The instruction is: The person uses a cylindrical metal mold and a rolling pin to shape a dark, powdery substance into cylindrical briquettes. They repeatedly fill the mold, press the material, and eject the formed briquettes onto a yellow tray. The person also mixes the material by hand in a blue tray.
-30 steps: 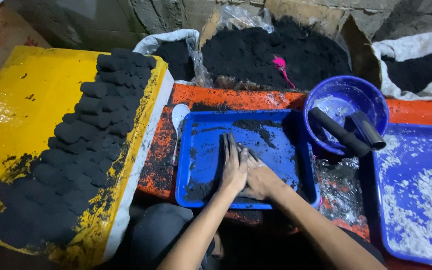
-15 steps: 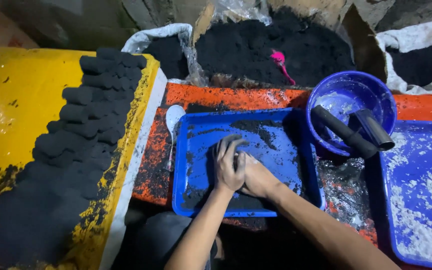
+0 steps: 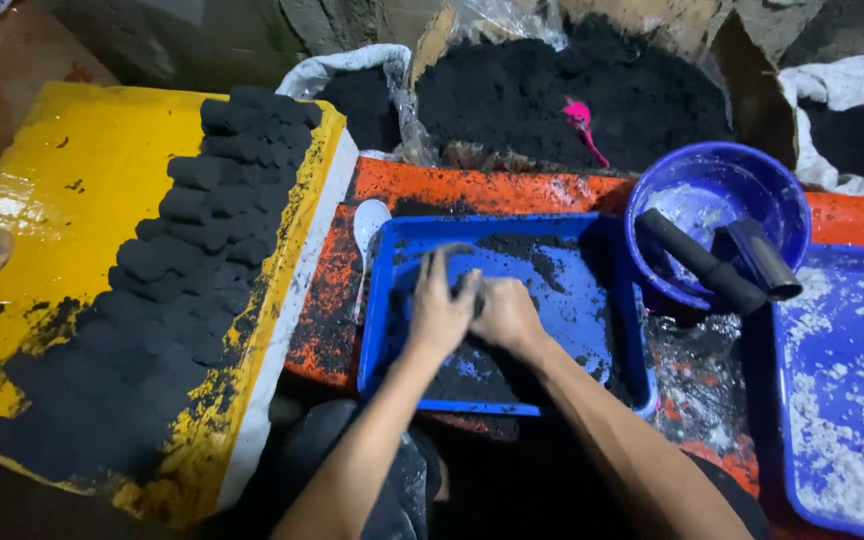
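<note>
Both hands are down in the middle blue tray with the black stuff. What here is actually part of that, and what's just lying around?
In use:
left hand
right hand
black lump pressed between them
blue tray smeared with black powder
black powder heap
rows of black pressed pieces on the yellow board

Lying about:
blue bowl holding two dark tubes
pink scoop
tray of white powder

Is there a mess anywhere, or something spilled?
Yes. Black powder is smeared across the yellow board around the rows of dark pressed lumps, and speckled over the orange surface beside the blue tray where both hands press a dark lump. White powder is scattered in the second blue tray.
</note>
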